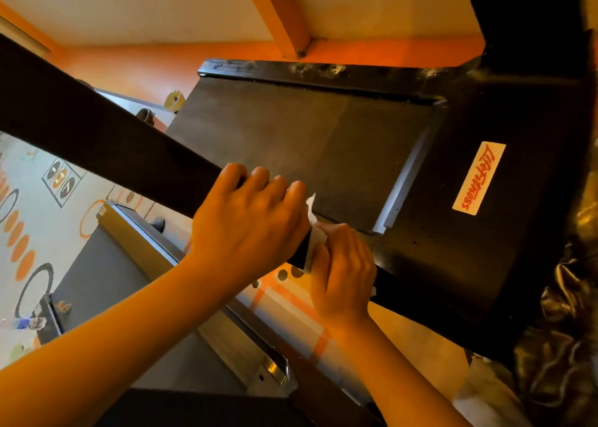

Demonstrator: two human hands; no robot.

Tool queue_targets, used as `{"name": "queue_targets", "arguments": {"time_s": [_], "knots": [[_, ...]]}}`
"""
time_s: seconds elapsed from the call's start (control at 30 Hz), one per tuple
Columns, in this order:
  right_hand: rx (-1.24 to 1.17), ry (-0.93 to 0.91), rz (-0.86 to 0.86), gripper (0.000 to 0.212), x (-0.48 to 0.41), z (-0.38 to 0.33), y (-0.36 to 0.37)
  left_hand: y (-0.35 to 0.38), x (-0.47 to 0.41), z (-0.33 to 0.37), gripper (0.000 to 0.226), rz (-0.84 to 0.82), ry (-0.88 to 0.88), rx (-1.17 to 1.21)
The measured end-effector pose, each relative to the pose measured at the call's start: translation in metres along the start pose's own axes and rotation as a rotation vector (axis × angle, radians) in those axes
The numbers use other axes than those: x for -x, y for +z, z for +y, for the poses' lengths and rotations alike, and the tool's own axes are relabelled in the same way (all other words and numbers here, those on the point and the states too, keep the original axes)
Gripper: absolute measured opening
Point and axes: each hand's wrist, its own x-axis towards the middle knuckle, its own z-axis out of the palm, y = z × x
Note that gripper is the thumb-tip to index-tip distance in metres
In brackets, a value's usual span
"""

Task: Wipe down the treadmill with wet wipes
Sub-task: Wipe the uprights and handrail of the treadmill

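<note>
A black treadmill fills the view, tilted: its dark belt (310, 142) runs toward the motor cover (453, 232), which bears an orange-and-white sticker (479, 178). A black handrail bar (97, 135) crosses from the upper left to the middle. My left hand (246, 223) wraps over this bar, fingers curled on its top edge. Just to the right, my right hand (343, 274) presses a white wet wipe (314, 229) against the same bar, where it meets the frame. Most of the wipe is hidden under my fingers.
A second treadmill (106, 271) with a grey belt and metal side rail stands to the lower left. The floor has orange and grey circle patterns (22, 255). A shiny dark bag or cloth (566, 345) lies at the right edge. Orange walls rise behind.
</note>
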Motion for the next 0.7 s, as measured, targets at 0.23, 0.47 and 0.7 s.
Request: {"name": "queue_targets", "arguments": {"time_s": [0.23,0.47,0.7], "knots": [[0.042,0.132,0.023,0.046,0.036,0.067,-0.017,0.002,0.003,0.001,0.037,0.111,-0.030,0.019],[0.089,0.497,0.039,0.040,0.083,0.141,-0.032,0.006,0.005,0.000,0.034,0.179,-0.031,0.035],[0.079,0.532,0.108,0.040,0.076,0.124,-0.028,0.006,0.003,0.003,0.033,0.232,-0.053,0.019]]}}
